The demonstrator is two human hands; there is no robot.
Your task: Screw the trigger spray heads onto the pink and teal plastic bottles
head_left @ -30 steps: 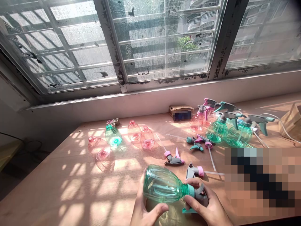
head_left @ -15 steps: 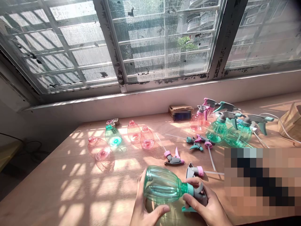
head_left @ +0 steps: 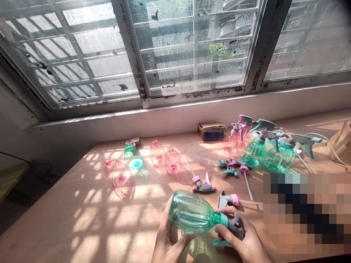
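A clear green spray bottle (head_left: 192, 212) lies sideways between my hands above the near part of the table. My left hand (head_left: 167, 239) cups its base from the left, thumb below the body. My right hand (head_left: 244, 239) grips the grey and teal trigger head (head_left: 235, 225) at the neck, with finger and thumb by the teal collar (head_left: 224, 220). The collar sits on the bottle's neck; whether it is tight I cannot tell. Just beyond my right hand lies a loose trigger head with a pink collar (head_left: 234, 199).
Several capless bottles, pink (head_left: 173, 160) and green (head_left: 133, 158), stand at the left. More loose trigger heads (head_left: 204, 185) lie mid-table. Behind them, at the right, stand bottles fitted with trigger heads (head_left: 253, 151). A small cardboard box (head_left: 212, 132) is near the wall, a brown bag (head_left: 341, 142) far right.
The view has shifted slightly, moving the scene a little to the right. The bottle's base has risen a touch and my left thumb has moved up slightly. Both hands keep their hold.
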